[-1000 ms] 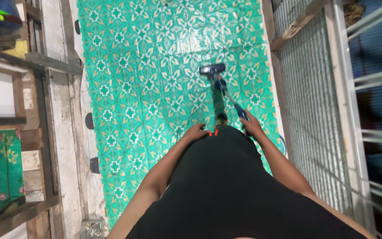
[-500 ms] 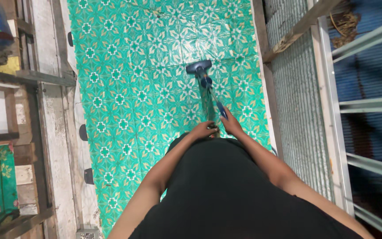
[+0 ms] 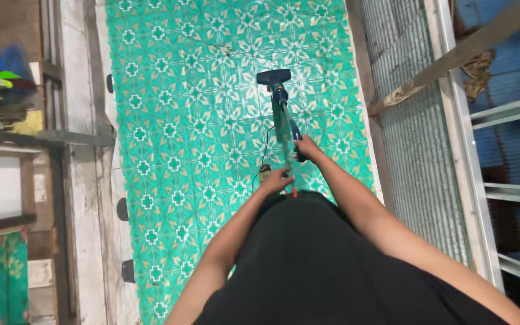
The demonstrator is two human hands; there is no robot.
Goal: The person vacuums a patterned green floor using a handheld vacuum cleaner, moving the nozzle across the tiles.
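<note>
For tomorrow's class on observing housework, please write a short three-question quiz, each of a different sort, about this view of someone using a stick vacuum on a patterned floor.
1. True or false: the right hand grips the blue stick vacuum.
2. Which surface does the vacuum head rest on? A) the green patterned floor covering B) bare wooden planks C) a grey carpet
3. Fill in: the left hand is at the vacuum's ____ end, close to the person's body.

Key
1. True
2. A
3. Near (upper); whether it is closed around the handle cannot be told.
</note>
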